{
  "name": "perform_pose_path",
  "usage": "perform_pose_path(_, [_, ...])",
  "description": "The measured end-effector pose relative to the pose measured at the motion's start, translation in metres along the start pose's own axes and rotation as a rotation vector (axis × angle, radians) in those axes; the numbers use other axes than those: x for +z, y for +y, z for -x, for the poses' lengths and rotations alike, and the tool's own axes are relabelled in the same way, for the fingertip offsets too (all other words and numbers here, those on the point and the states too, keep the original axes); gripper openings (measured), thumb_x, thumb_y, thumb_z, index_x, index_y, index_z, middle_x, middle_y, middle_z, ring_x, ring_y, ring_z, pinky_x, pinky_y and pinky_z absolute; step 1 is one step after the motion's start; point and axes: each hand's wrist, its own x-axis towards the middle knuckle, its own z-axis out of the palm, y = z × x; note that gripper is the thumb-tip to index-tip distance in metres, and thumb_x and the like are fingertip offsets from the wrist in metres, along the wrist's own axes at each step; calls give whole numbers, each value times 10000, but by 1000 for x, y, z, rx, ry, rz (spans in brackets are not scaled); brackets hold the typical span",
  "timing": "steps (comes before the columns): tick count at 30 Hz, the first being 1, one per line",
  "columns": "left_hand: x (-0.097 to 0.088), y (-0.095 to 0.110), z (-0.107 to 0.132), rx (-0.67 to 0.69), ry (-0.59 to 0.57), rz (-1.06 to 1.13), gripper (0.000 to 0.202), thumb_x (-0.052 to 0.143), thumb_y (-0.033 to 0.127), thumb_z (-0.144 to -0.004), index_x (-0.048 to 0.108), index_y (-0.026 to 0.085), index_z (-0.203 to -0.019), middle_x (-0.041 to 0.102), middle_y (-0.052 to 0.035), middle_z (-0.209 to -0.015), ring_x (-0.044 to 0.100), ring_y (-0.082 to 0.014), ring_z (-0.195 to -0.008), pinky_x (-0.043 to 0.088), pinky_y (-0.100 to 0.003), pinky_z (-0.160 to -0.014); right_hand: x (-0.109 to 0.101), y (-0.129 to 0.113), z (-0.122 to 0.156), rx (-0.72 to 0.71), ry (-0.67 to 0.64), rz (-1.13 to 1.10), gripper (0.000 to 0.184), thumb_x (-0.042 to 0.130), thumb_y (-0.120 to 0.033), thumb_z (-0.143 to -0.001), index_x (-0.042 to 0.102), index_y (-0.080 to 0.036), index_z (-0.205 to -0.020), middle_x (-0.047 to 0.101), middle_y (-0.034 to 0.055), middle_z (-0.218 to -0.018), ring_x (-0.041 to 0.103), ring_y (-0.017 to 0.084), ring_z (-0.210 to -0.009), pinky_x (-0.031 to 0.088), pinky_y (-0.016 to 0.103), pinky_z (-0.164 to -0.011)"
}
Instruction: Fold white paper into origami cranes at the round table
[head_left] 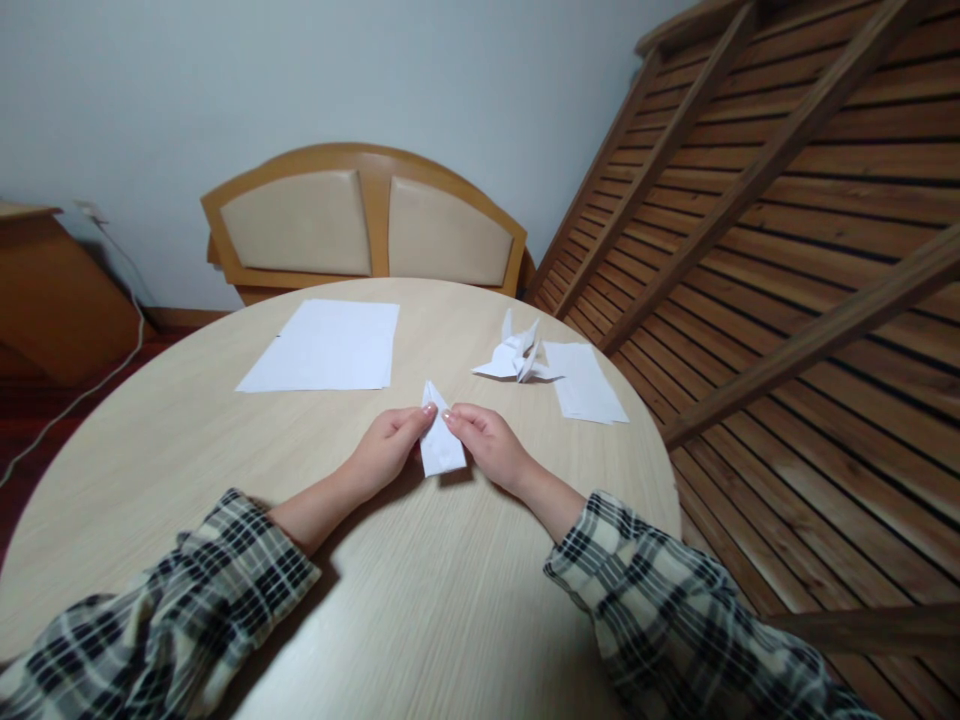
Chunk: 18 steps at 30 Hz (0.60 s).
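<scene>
Between my two hands is a small piece of folded white paper (442, 447), narrow and pointed at its far end, with a wider straight edge toward me. My left hand (390, 445) pinches its left side, thumb on top and fingers curled beneath. On the opposite side my right hand (489, 442) grips it the same way, its thumb near the left one. The paper is held just above the round table (405, 580). Fingers under the paper are mostly hidden. Beyond my right hand lie folded paper cranes (516, 358), close together; their exact number is unclear.
A stack of white sheets (326, 345) lies at the table's far left. Smaller white paper pieces (586, 385) rest right of the cranes. Behind the table stands a padded wooden headboard (379, 225). Slatted wooden boards (787, 300) lean along the right side. A cable (139, 330) hangs at left.
</scene>
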Motion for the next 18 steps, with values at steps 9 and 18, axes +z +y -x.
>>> perform_pose_path(9, [1,2,3,6,-124,-151,472,461,559,-862,443,192,-565,375,33,-542,345,-108,-519,291,-248,-491,-1,0,0,-11,7,41,355,495,-509,-883,497,-201,-706,476,-12,-693,454,139,-676,370,285,-633])
perform_pose_path(18, [2,1,6,-1,-283,-180,496,428,579,-886,378,199,-571,323,50,-545,303,-95,-508,266,-233,-480,-1,-3,0,-42,36,79,388,491,-505,-903,422,-211,-660,380,-38,-648,377,122,-617,327,274,-584])
